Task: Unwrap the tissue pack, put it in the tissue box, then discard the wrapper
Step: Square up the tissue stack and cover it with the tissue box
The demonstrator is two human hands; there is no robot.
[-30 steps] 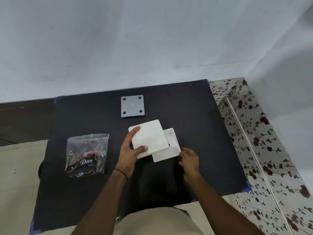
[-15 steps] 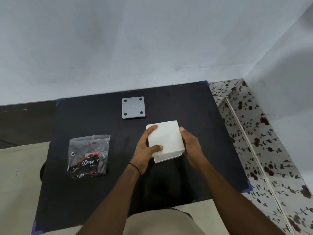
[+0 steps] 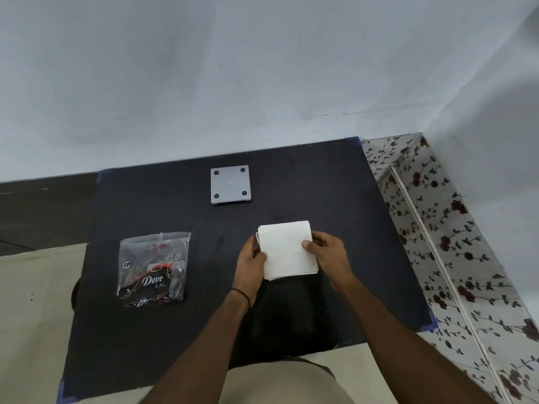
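Observation:
A white stack of tissues [image 3: 287, 249] lies at the middle of the black table [image 3: 364, 228], covering the white tissue box beneath it; only a thin white edge [image 3: 257, 237] of the box shows at the stack's left. My left hand [image 3: 251, 261] grips the stack's left side, thumb on top. Against the stack's right side, my right hand [image 3: 331, 253] holds it with the thumb on top. The empty clear Dove wrapper [image 3: 153, 268] lies flat on the table to the left, apart from both hands.
A grey square plate [image 3: 230, 184] with four black dots, possibly the box's lid or base, lies at the back of the table. A white wall stands behind. Floral tiles [image 3: 455, 258] run along the right. Pale floor shows at the left.
The tissue stack has moved right and now sits squarely over the white box, hiding it. My right hand went from the box's front corner to the stack's right side.

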